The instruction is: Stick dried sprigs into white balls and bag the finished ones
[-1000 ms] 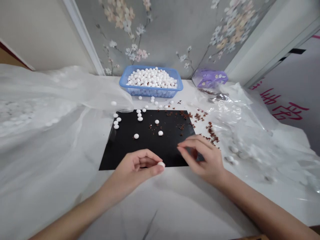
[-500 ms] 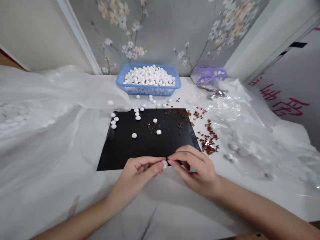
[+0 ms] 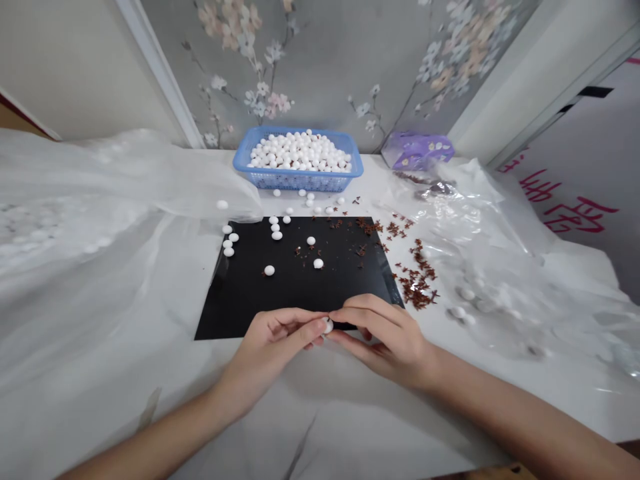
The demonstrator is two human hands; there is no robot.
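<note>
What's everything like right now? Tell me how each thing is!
left hand, fingertips pinching the white bead
right hand, fingertips pressed on the same bead
white bead, held between both hands, above the black sheet's edge
blue plastic basket, heaped with white beads
black sheet, lying flat, scattered with loose beads and brown bits
clear plastic sheet, crumpled
</note>
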